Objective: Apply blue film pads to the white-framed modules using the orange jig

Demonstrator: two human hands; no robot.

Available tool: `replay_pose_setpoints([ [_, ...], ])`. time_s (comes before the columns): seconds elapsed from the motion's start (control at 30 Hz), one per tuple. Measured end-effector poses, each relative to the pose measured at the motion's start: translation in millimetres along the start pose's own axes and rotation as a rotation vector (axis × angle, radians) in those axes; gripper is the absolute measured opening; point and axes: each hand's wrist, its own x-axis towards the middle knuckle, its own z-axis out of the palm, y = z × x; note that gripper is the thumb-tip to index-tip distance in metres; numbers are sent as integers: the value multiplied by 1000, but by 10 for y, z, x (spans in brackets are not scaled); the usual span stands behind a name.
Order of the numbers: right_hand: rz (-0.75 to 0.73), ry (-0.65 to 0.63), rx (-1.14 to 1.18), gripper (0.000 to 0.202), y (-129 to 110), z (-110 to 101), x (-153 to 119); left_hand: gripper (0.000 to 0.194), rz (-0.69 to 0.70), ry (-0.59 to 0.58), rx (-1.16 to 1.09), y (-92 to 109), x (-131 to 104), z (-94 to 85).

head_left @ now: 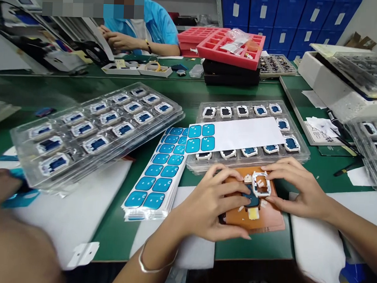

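Observation:
Over an orange mat at the table's front edge, my right hand grips a white square watch-like frame between thumb and fingers. My left hand has its fingers spread, with fingertips resting on a dark blue square piece just left of the frame. A small yellow square and several pale scraps lie on the mat. Behind it, a clear tray holds several similar frames. A white strip with blue square stickers lies across that tray.
Left of my hands is a stack of blue sticker sheets. Stacked clear trays of frames stand further left. Another person's arm is at the left edge; a person in blue sits opposite. Red trays stand at the back.

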Motion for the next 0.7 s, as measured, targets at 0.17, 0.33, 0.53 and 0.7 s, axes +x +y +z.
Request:
replay_pose_setpoints([
  [0.17, -50, 57, 2, 32, -81, 55, 1, 32, -117, 186, 86, 43, 4, 79],
  [0.33, -60, 48, 11, 33, -158, 130, 2, 56, -195, 256, 59, 54, -15, 76],
  [0.53, -49, 28, -10, 32, -202, 143, 0, 49, -158, 229, 159, 33, -23, 40],
  [0.7, -50, 24, -30, 31, -218, 142, -10, 44, -183, 175, 176, 46, -19, 60],
])
